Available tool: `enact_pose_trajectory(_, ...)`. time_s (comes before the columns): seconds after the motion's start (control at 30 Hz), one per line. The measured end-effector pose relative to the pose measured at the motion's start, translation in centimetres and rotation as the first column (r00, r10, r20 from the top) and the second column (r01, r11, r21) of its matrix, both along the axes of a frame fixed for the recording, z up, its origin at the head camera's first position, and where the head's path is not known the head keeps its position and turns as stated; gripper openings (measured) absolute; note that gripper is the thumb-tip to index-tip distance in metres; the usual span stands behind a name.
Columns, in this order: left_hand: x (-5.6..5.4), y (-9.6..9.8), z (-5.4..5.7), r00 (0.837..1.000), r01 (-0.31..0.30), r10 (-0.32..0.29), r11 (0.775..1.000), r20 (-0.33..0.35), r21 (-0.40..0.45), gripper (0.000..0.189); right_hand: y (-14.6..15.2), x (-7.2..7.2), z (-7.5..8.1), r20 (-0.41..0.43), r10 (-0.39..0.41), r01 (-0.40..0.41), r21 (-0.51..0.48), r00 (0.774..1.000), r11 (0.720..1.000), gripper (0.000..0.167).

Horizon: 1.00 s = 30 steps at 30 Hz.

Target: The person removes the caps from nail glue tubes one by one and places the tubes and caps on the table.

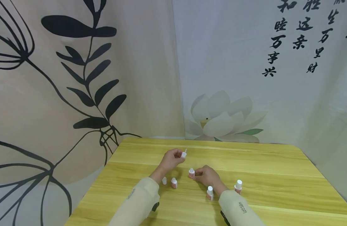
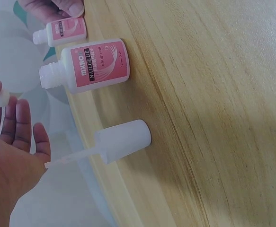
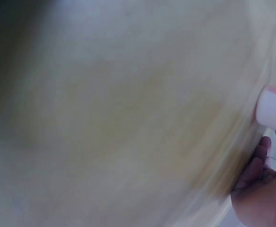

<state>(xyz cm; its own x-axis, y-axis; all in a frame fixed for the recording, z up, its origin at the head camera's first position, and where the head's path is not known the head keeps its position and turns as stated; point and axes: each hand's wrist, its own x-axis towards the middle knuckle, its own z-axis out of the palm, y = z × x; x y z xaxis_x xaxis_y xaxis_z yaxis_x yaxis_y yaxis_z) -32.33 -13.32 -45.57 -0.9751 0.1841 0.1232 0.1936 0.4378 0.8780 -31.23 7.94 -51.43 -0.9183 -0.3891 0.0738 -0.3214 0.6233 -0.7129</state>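
My left hand pinches a white brush cap, its thin brush pointing up above the table. To its right, my right hand holds a small uncapped nail glue bottle by its lower part, its pink label showing. In the left wrist view, another uncapped nail glue bottle stands upright below my left hand. Beside that bottle a second brush cap stands on the table, brush upward. The right wrist view is blurred and shows only part of my right hand.
Two nail glue bottles with white caps stand near my right forearm: one bottle on its left, the other bottle on its right. The wooden table reaches back to a printed curtain.
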Motion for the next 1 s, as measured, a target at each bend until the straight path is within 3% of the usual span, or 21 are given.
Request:
enact_pose_trajectory(0.3, 0.0, -0.1, 0.2, 1.000, 0.005, -0.005, 1.000, 0.012, 0.019, 0.024, 0.1, 0.0, 0.0, 0.000, -0.003, 0.003, 0.001, 1.000, 1.000, 0.012)
enact_pose_trajectory(0.53, 0.1, -0.3, 0.8, 0.999, -0.034, 0.033, 0.999, 0.025, 0.041, 0.021, 0.1, -0.1, -0.1, 0.003, -0.008, 0.008, 0.002, 1.000, 1.000, 0.012)
enact_pose_trajectory(0.8, -0.4, -1.3, 0.8, 0.998, -0.048, 0.045, 0.994, 0.032, 0.098, 0.024, 0.1, -0.1, -0.1, -0.007, -0.010, 0.010, 0.004, 1.000, 1.000, 0.010)
enact_pose_trajectory(1.0, -0.5, -2.1, 1.0, 0.998, -0.061, 0.061, 0.992, -0.003, 0.107, 0.022, 0.2, -0.1, -0.1, -0.010, -0.008, 0.008, 0.014, 1.000, 1.000, 0.010)
